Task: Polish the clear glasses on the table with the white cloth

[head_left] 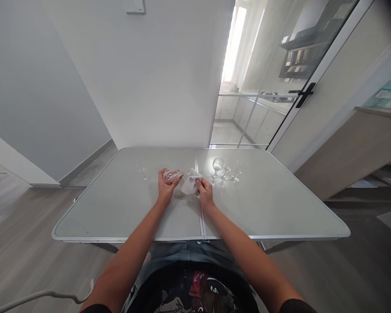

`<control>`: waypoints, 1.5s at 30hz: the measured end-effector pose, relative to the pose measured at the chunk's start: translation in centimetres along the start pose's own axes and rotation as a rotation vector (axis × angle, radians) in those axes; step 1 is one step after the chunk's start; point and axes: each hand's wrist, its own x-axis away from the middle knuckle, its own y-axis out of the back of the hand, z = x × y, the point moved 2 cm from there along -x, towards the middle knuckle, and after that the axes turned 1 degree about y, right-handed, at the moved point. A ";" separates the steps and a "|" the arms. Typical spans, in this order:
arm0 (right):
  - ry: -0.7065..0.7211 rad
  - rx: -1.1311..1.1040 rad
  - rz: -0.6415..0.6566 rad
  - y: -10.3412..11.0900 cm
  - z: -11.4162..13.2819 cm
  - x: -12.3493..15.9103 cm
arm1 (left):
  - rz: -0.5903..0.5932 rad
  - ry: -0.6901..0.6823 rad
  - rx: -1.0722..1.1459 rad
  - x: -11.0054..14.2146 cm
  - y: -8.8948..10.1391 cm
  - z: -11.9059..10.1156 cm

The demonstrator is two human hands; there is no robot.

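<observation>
My left hand (166, 187) is wrapped round the bowl of a clear wine glass (173, 175), which lies on its side in the air with its stem towards the right. In my right hand (205, 191) is a thin white cloth (190, 184), pinched between thumb and fingers. The cloth covers the foot end of the glass, so that part is hidden. Just right of my hands, a round stemmed glass (218, 165) stands upright on the table, with two more stemmed glasses, one of them a slimmer glass (236, 173), beside it.
Faint clear glassware (145, 176) stands at the table's left. The grey folding table (263, 204) has a metal rim and a seam down its middle. A wall (156, 87) rises behind it. Right of that is a glazed door with a black handle (305, 94).
</observation>
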 end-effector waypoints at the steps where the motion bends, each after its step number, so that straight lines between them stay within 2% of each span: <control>1: 0.013 -0.011 -0.021 0.0 0.2 0.0 | 0.025 0.012 -0.004 0.1 -0.1 0.0; 4: 0.000 -0.063 -0.046 -0.1 0.5 -0.2 | 0.127 0.045 -0.019 0.3 -0.5 -0.1; 6: -0.045 -0.078 -0.026 -0.2 0.1 -0.4 | 0.143 0.039 -0.025 0.4 -0.6 -0.2; 11: -0.029 0.105 0.097 -0.2 -0.6 -0.2 | -0.035 -0.030 -0.035 0.0 0.1 -0.5; 14: 0.044 0.149 0.047 0.1 0.2 0.0 | -0.117 -0.067 -0.073 -0.2 0.4 -0.7; 16: 0.084 0.110 -0.009 0.2 1.0 0.1 | -0.115 -0.059 -0.105 -0.2 0.4 -0.6; 20: 0.096 -0.044 -0.012 0.1 2.0 -0.1 | -0.047 -0.026 -0.153 -0.1 0.3 -0.5; 24: 0.061 -0.045 -0.003 0.7 1.8 -0.3 | -0.077 -0.045 -0.238 -0.1 0.8 -0.5; 27: 0.008 0.066 0.054 1.0 1.7 -0.4 | -0.061 -0.052 -0.318 0.0 0.8 -0.4; 31: 0.071 0.367 0.164 0.6 2.7 0.2 | 0.032 -0.067 -0.406 0.2 0.4 -0.1; 33: 0.084 0.543 0.162 0.3 3.3 0.7 | 0.078 -0.058 -0.431 0.4 0.2 0.1; 35: 0.091 0.681 0.174 0.1 3.6 1.2 | 0.097 -0.051 -0.431 0.4 0.3 0.2; 39: 0.136 0.800 0.288 -0.5 3.7 1.6 | 0.140 -0.057 -0.374 0.4 0.2 0.2; 45: 0.143 1.022 0.233 -0.5 3.5 1.3 | 0.306 -0.081 -0.335 0.5 -0.6 0.5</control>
